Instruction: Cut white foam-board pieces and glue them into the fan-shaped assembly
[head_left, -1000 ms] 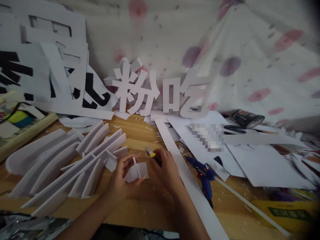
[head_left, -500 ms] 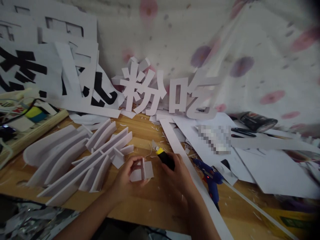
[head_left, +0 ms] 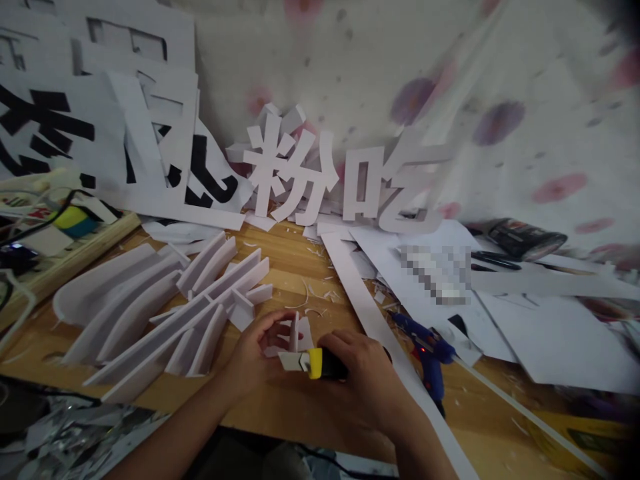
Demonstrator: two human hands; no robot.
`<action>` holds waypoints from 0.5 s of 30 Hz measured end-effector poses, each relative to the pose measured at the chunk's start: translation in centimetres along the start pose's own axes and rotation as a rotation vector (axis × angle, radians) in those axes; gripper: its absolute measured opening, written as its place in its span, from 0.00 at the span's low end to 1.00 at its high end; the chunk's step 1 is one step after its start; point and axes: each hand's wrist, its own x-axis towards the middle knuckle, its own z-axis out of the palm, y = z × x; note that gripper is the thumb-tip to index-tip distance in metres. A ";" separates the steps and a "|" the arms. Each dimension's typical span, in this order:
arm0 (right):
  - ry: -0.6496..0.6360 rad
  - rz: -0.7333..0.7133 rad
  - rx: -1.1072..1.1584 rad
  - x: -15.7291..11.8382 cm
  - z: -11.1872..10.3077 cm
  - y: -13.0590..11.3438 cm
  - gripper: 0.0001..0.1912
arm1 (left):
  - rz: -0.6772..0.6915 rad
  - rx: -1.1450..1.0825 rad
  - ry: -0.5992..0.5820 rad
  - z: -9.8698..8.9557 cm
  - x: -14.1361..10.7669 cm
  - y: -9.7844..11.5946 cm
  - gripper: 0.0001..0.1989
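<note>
Gripped in my right hand (head_left: 363,363) is a black and yellow utility knife (head_left: 323,363), its blade pointing left. My left hand (head_left: 257,347) holds a small white foam board piece (head_left: 304,331) with an upright strip on it, just above the table. The blade lies in front of the piece; whether it touches cannot be seen. Left of that hand stands a large white foam board character (head_left: 170,333) made of upright strips. A blue glue gun (head_left: 427,347) with a long white glue stick rests to the right of my right hand.
White foam characters (head_left: 295,173) stand at the back against a flowered curtain (head_left: 380,60). Cut-out sheets (head_left: 165,160) lean at the left. A long white strip (head_left: 370,320) and white sheets (head_left: 560,340) cover the right side. Scraps lie on the wooden table (head_left: 285,253).
My right hand has swung the utility knife down and left, so its blade now points left in front of the foam piece. My left hand keeps hold of the piece. The view has shifted slightly.
</note>
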 end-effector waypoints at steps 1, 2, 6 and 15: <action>-0.016 -0.002 -0.030 0.1 -0.1 -0.1 0.06 | 0.003 -0.006 0.001 0.0 0.0 0.1 0.31; -0.027 -0.004 -0.054 0.1 -0.2 -0.1 0.05 | 0.000 -0.009 -0.001 0.1 0.0 0.1 0.30; -0.045 -0.022 -0.094 0.2 -0.4 -0.2 0.04 | -0.062 -0.029 -0.016 0.2 0.0 0.4 0.31; -0.032 -0.044 -0.133 -0.2 -0.4 -0.1 0.04 | -0.108 -0.121 -0.031 0.3 -0.2 0.0 0.31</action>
